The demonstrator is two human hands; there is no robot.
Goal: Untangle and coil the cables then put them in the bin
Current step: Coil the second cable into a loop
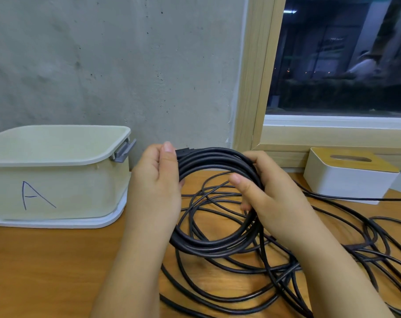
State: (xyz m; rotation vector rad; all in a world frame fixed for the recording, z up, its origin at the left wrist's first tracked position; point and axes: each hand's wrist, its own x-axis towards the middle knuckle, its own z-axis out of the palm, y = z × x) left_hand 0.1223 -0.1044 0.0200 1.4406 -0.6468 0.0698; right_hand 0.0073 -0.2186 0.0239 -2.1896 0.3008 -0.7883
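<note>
At centre frame, a partly wound coil of black round-sheathed cable [214, 198] is held upright above the wooden desk [57, 271] between both hands. The left hand [157, 187] grips the coil's left side, thumb laid along the near face and fingers curled behind, which keeps the stacked turns from springing apart. The right hand [267, 193] wraps the coil's right side, thumb across the front of the turns, placed to guide the next loop onto the bundle. A moulded connector end shows at the coil's top, just beside the left thumb. Below and to the right, a loose tangle of black cable [298, 260] lies spread over the desk and trails off the right edge, so winding is judged unfinished. The pale cream plastic bin marked with a handwritten "A" [57, 175] stands open at left frame, near the left hand, with no cable visible inside. A white tissue box with a wooden lid [348, 175] sits at right frame under the window.
</note>
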